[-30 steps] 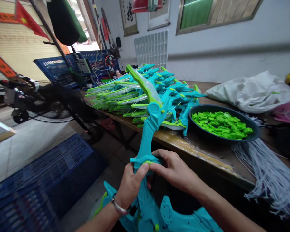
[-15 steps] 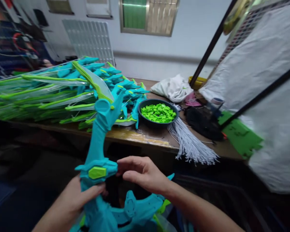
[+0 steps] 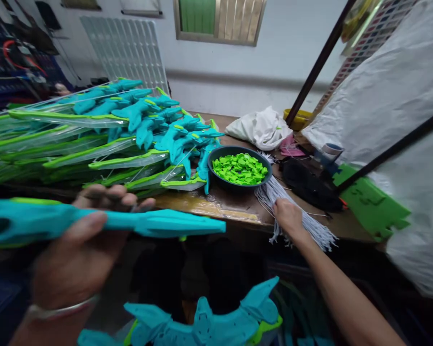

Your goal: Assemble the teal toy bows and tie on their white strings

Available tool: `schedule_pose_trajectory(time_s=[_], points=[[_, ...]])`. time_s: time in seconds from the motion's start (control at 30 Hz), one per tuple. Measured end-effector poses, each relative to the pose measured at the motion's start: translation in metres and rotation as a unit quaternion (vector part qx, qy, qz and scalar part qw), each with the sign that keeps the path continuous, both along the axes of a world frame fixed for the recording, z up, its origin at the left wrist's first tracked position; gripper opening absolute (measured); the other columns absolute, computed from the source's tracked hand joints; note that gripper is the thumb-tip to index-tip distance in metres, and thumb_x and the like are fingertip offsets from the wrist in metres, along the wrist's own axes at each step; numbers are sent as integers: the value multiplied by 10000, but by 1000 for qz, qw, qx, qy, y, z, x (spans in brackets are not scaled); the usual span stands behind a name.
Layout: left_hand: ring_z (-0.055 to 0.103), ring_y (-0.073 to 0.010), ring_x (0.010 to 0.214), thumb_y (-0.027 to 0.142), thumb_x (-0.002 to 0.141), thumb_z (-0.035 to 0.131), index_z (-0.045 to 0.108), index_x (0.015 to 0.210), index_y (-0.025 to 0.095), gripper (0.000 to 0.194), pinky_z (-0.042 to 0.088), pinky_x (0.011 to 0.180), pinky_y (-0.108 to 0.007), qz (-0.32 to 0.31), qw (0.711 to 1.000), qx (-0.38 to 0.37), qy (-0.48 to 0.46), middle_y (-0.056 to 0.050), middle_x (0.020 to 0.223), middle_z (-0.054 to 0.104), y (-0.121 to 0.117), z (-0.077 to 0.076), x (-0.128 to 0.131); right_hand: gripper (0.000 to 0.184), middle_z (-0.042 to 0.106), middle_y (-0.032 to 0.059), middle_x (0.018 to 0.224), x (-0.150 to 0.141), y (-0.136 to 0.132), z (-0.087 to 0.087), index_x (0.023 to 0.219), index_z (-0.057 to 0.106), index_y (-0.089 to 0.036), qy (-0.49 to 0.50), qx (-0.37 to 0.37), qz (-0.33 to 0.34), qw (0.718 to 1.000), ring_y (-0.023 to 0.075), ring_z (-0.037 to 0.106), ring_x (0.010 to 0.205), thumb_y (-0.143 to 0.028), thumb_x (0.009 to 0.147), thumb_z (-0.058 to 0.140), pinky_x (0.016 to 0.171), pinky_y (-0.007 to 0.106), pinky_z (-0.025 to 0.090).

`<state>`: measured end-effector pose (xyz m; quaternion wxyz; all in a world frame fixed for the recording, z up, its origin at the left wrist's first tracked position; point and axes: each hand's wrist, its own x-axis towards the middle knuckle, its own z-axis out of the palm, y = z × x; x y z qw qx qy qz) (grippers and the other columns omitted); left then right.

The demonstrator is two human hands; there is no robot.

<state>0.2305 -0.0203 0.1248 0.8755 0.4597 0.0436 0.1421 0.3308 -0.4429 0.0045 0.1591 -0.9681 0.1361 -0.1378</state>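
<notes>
My left hand (image 3: 82, 245) is closed around a long turquoise plastic toy part (image 3: 180, 223), held level with its narrow end to the right. At the table's front edge, my right hand (image 3: 289, 218) has its fingers drawn together on a bundle of white strings (image 3: 315, 230); how many it grips is hidden. Just left of that bundle stands a dark bowl (image 3: 216, 179) full of small bright green plastic pieces (image 3: 240, 168). Below my hands, near the bottom edge, lies another turquoise toy part (image 3: 205, 322) with green parts attached.
A large stack of turquoise and green toy bows (image 3: 104, 120) covers the table's left side. Behind the bowl lie a white bag (image 3: 260, 127) and a yellow container (image 3: 299, 119). To the right are a black cloth item (image 3: 312, 185), a green block (image 3: 371, 202) and dark poles (image 3: 321, 57).
The toy part in my left hand has swung from upright to level and shifted left. My right hand has left it and moved right onto the white strings.
</notes>
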Motion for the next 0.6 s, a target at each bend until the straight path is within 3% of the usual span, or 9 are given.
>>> schedule_pose_trajectory(time_s=[0.1,0.23,0.37,0.47,0.53,0.6], points=[[722,-244,1027,158,639,828,695,1048,240,437,664,865,-363,10,996,-48,77,-13,1084,758,-21,-34,6,188,684,128,770,7,-12,-4,669,634,-165,-20,35,-1,999,251,642,785,-209,841,573,705,313,430],[703,-288,1106,207,688,847,657,1164,280,518,618,954,-462,-24,992,-71,103,-43,1215,713,-32,-81,0,281,615,59,620,3,-25,6,674,609,-189,-73,121,11,990,190,564,598,-371,862,507,575,280,418],[698,-260,1060,228,787,795,605,1209,301,468,577,989,-518,-103,992,-67,33,-30,1167,687,-40,-108,-14,358,484,-26,559,-38,6,33,809,572,-202,-97,217,57,970,137,448,475,-510,944,451,458,240,355],[693,-224,984,291,807,794,594,1141,273,390,588,918,-434,-176,983,-49,-17,-30,1098,685,-52,-120,-25,271,519,-28,600,-87,62,57,859,621,-214,-33,284,221,932,130,472,513,-454,972,567,481,236,361],[693,-225,976,324,807,801,584,1073,250,350,589,842,-382,-226,973,-42,-18,-54,1143,688,-60,-128,-33,209,602,-9,678,-116,101,66,916,648,-220,21,276,361,891,127,525,552,-359,1017,529,529,243,383],[688,-268,1066,340,810,802,572,1036,235,339,575,875,-417,-283,958,-48,-1,-98,1266,673,-66,-136,-41,220,640,2,725,-138,131,69,934,646,-219,59,224,473,850,133,563,596,-287,1042,466,576,264,379]])
